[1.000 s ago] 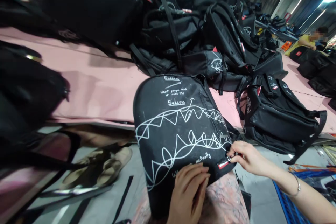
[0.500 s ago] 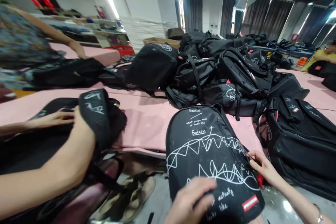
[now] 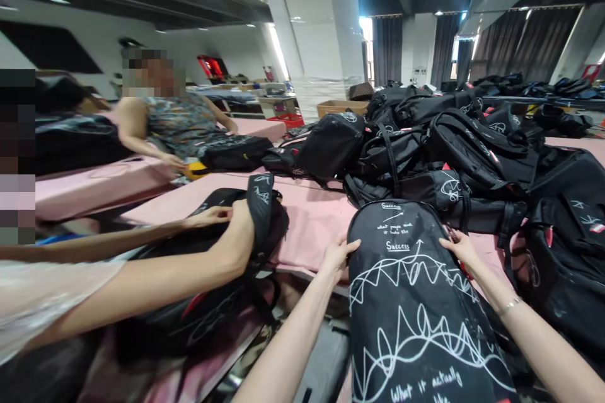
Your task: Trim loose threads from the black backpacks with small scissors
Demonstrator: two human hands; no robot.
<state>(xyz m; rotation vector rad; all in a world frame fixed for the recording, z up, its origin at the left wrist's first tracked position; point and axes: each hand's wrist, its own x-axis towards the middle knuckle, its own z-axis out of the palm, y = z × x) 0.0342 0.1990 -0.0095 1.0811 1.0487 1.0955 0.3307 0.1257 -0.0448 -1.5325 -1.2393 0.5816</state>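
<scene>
A black backpack with white scribble lines and the word "Success" lies lengthwise in front of me, its top end resting on the pink table. My left hand grips its upper left edge, fingers curled over the fabric. My right hand holds the upper right edge the same way; a thin bracelet sits on that wrist.
A large heap of black backpacks covers the table behind and to the right. On my left a co-worker's two arms handle another black backpack. A further person sits at the far pink table. A cardboard box stands beyond.
My view has tilted up from the floor to the room. Both hands slid from the backpack's lower end up to its top edges, and the bag moved forward onto the table.
</scene>
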